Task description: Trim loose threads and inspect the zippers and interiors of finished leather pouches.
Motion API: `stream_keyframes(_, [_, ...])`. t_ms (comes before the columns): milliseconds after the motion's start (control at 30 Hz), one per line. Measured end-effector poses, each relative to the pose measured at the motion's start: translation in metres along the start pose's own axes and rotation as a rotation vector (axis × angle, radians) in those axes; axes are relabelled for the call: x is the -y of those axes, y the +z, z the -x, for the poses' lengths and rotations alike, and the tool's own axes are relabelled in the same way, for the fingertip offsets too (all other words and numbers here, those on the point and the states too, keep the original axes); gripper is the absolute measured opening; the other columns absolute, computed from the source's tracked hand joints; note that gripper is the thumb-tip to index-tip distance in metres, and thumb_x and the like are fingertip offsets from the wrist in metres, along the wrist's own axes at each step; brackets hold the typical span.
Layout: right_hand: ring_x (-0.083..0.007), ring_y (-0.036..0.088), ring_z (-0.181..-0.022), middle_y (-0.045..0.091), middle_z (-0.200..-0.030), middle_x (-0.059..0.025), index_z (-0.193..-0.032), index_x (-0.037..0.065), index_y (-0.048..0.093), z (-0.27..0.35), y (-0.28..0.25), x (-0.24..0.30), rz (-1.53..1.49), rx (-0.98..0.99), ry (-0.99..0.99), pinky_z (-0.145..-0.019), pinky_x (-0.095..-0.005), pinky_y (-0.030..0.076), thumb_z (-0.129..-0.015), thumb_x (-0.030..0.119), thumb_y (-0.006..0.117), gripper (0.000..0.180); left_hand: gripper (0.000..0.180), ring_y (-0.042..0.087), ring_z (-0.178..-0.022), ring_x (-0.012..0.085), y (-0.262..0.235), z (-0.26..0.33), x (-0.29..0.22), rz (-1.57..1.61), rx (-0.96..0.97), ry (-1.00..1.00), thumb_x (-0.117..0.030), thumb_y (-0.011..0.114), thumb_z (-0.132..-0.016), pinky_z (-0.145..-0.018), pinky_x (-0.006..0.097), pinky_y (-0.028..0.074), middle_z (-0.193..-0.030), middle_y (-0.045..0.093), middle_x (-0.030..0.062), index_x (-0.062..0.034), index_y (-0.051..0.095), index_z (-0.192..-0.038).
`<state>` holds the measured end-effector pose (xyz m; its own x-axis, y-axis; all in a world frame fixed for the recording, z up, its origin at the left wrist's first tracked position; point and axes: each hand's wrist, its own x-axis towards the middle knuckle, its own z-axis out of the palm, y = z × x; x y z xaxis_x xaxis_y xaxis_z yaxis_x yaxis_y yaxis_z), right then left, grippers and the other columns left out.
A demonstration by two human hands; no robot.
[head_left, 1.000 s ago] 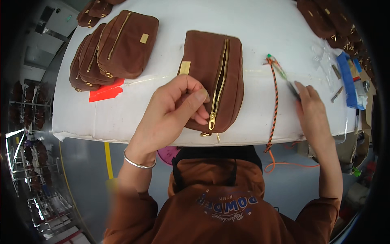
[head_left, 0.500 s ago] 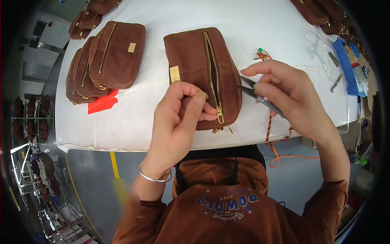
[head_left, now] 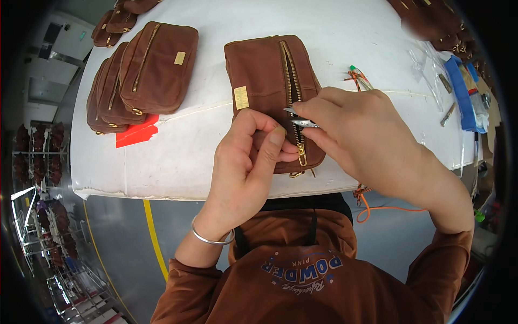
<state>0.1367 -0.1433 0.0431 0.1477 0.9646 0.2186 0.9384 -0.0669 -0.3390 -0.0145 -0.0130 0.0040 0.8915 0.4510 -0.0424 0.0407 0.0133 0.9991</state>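
Observation:
A brown bag (head_left: 259,65) lies on the table in front of me, its brass zipper (head_left: 292,73) partly parted and a gold label on its left side. My left hand (head_left: 243,167) is closed in a pinch over the lower part of the bag, its fingers beside the zipper; what is between thumb and forefinger is too small to make out. Just below those fingers hangs the brass zipper pull (head_left: 302,156). Thread snips (head_left: 304,123) are gripped in my right hand (head_left: 367,137), their blades apart over the zipper and close to my left fingertips.
Several brown bags (head_left: 159,67) lie overlapped at the left, beside red tape (head_left: 136,135) on the white table (head_left: 189,162). At the right stands a blue tray (head_left: 458,97) of tools. More brown bags (head_left: 431,19) lie far right. An orange cord (head_left: 364,213) hangs over the front edge.
My right hand has moved left with the snips, bringing the blades from the bag's right side over the zipper. My left hand keeps its pinch. The whole view has shifted slightly.

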Motion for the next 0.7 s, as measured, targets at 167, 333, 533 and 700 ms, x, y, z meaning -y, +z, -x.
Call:
stream_keyframes(167, [-0.0316, 0.063, -0.070, 0.061, -0.081, -0.0109, -0.103, 0.001, 0.062, -0.002, -0.003, 0.007, 0.057, 0.044, -0.042, -0.059, -0.0395, 0.051, -0.081, 0.004, 0.067, 0.022, 0.005, 0.066, -0.083, 0.0116, 0.002, -0.001, 0.001, -0.020, -0.011, 0.007, -0.002, 0.048, -0.100, -0.076, 0.026, 0.058, -0.087, 0.062, 0.0080, 0.0030, 0.048, -0.101])
stream_keyframes(333, [-0.0332, 0.063, -0.069, 0.061, -0.080, -0.0128, -0.101, 0.001, 0.062, -0.001, -0.004, 0.002, 0.015, 0.064, -0.017, -0.058, -0.0402, 0.049, -0.081, 0.004, 0.067, 0.021, 0.005, 0.066, -0.081, 0.0112, 0.004, 0.000, 0.003, -0.082, -0.074, 0.064, -0.001, 0.049, -0.099, -0.073, 0.026, 0.058, -0.086, 0.061, 0.0081, 0.0041, 0.048, -0.100])
stream_keyframes(533, [-0.0345, 0.063, -0.070, 0.064, -0.082, -0.0144, -0.101, 0.000, 0.062, 0.006, -0.008, 0.006, -0.057, 0.031, -0.026, -0.058, -0.0413, 0.049, -0.082, 0.006, 0.068, 0.021, 0.006, 0.065, -0.076, 0.0113, 0.004, 0.003, 0.005, -0.117, -0.124, 0.090, -0.001, 0.049, -0.099, -0.070, 0.026, 0.058, -0.084, 0.060, 0.0080, 0.0042, 0.048, -0.099])
stream_keyframes(700, [-0.0346, 0.063, -0.071, 0.063, -0.081, -0.0142, -0.101, 0.000, 0.062, 0.007, -0.008, 0.006, -0.092, 0.054, -0.025, -0.060, -0.0415, 0.049, -0.082, 0.006, 0.068, 0.021, 0.006, 0.065, -0.074, 0.0120, 0.005, 0.002, 0.005, -0.143, -0.124, 0.099, -0.002, 0.049, -0.099, -0.070, 0.026, 0.058, -0.083, 0.059, 0.0084, 0.0039, 0.048, -0.098])
